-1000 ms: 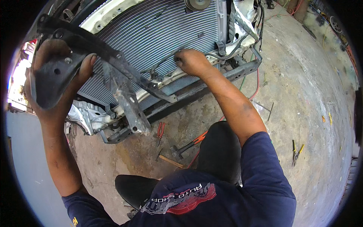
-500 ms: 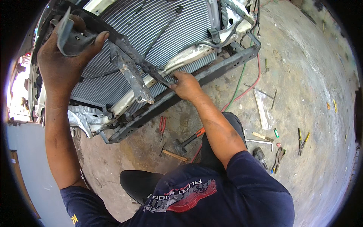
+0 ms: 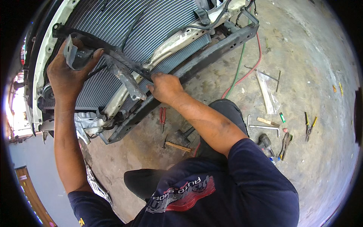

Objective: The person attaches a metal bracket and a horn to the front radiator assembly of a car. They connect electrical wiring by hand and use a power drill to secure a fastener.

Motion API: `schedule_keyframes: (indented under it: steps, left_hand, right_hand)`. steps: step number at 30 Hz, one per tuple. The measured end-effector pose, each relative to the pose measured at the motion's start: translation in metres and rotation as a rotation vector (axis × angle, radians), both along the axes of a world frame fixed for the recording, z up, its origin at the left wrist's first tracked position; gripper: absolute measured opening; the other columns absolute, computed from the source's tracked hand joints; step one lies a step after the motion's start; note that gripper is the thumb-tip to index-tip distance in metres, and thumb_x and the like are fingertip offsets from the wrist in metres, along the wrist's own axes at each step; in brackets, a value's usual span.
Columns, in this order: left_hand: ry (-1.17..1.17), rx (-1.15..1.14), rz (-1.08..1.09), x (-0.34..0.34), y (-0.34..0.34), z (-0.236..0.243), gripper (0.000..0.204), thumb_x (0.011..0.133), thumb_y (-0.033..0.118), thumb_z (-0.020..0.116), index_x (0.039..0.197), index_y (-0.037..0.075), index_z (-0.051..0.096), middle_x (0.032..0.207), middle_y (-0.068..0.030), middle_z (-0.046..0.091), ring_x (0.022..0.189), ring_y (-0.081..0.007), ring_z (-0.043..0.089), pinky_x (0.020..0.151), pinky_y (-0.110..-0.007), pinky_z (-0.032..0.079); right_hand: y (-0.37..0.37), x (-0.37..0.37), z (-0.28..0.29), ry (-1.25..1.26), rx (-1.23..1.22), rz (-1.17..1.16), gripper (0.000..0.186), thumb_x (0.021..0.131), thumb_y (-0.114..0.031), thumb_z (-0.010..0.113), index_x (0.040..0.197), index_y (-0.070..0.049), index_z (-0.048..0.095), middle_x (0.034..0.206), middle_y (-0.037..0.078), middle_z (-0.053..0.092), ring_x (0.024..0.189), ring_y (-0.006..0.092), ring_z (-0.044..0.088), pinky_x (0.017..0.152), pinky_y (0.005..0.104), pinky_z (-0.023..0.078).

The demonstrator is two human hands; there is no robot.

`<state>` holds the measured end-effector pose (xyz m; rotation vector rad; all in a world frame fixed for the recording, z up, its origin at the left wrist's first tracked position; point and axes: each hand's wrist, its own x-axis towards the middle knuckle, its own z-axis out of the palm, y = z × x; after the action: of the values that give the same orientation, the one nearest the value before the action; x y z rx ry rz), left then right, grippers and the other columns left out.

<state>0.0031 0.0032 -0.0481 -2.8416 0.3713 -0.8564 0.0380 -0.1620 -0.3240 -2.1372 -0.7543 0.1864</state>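
Observation:
Dark, scuffed metal bracket assembly [image 3: 123,75] is tilted across the front of a vehicle's radiator [image 3: 166,15]. My left hand [image 3: 73,75] is closed round the curved plate at its upper left end, thumb on the plate's right side. My right hand [image 3: 164,89] has its fingers curled on the lower right end of the bracket, close to the pale lower crossmember [image 3: 181,38]; its fingertips are partly hidden. Below lies a long dark bumper beam [image 3: 206,53].
Red-handled pliers [image 3: 162,119], a sledgehammer [image 3: 177,138], a wooden-handled hammer [image 3: 177,147], snips [image 3: 309,128] and several other tools lie on the concrete floor [image 3: 314,72]. Red and green hoses [image 3: 253,64] run across it. A blue-grey wall [image 3: 34,155] stands at the left.
My right hand has left the dark hose and moved down-left onto the bracket's lower end. The bracket in my left hand has shifted rightward and changed angle.

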Motion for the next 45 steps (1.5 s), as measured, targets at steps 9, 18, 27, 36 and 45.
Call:
schedule_keyframes:
  steps: [9, 18, 27, 36, 45]
  left_hand:
    - [0.012, -0.077, 0.074, 0.000, -0.010, -0.002, 0.044, 0.079, 0.027, 0.098, 0.110, 0.006, 0.074, 0.103, -0.0075, 0.079, 0.093, -0.0195, 0.077, 0.083, -0.034, 0.061]
    - [0.058, -0.327, 0.113, 0.009, -0.019, 0.007, 0.047, 0.078, 0.024, 0.097, 0.113, 0.006, 0.070, 0.104, -0.0110, 0.078, 0.092, -0.0222, 0.078, 0.084, -0.035, 0.061]
    - [-0.019, -0.244, 0.092, 0.008, -0.015, 0.007, 0.045, 0.078, 0.029, 0.096, 0.109, 0.008, 0.071, 0.084, -0.0100, 0.076, 0.076, -0.0246, 0.077, 0.070, -0.038, 0.060]
    - [0.001, -0.295, 0.176, 0.001, -0.018, -0.003, 0.040, 0.080, 0.022, 0.096, 0.107, 0.006, 0.071, 0.096, -0.0048, 0.075, 0.086, -0.0148, 0.070, 0.082, -0.030, 0.055]
    - [-0.020, -0.222, 0.154, 0.001, -0.018, -0.008, 0.045, 0.078, 0.028, 0.098, 0.106, 0.006, 0.070, 0.094, -0.0090, 0.078, 0.084, -0.0207, 0.078, 0.079, -0.034, 0.061]
  right_hand:
    - [0.014, 0.004, -0.017, -0.103, -0.014, -0.043, 0.021, 0.096, -0.022, 0.064, 0.101, -0.003, 0.072, 0.097, 0.021, 0.075, 0.091, 0.0409, 0.075, 0.082, 0.0532, 0.060]
    - [0.019, 0.005, -0.011, -0.169, 0.103, -0.069, 0.015, 0.098, -0.018, 0.064, 0.104, -0.003, 0.063, 0.103, 0.017, 0.072, 0.101, 0.0392, 0.072, 0.085, 0.0540, 0.059]
    - [0.017, 0.007, -0.010, -0.229, 0.158, -0.088, 0.016, 0.099, -0.018, 0.065, 0.102, -0.002, 0.063, 0.101, 0.018, 0.071, 0.100, 0.0391, 0.071, 0.084, 0.0524, 0.059]
    - [0.013, -0.001, -0.019, -0.118, 0.225, -0.138, 0.018, 0.097, -0.017, 0.070, 0.106, -0.002, 0.070, 0.100, 0.019, 0.071, 0.097, 0.0414, 0.071, 0.083, 0.0523, 0.059]
    - [0.009, -0.002, -0.019, -0.126, 0.199, -0.151, 0.013, 0.097, -0.015, 0.067, 0.098, -0.002, 0.068, 0.096, 0.019, 0.071, 0.095, 0.0402, 0.071, 0.081, 0.0527, 0.058]
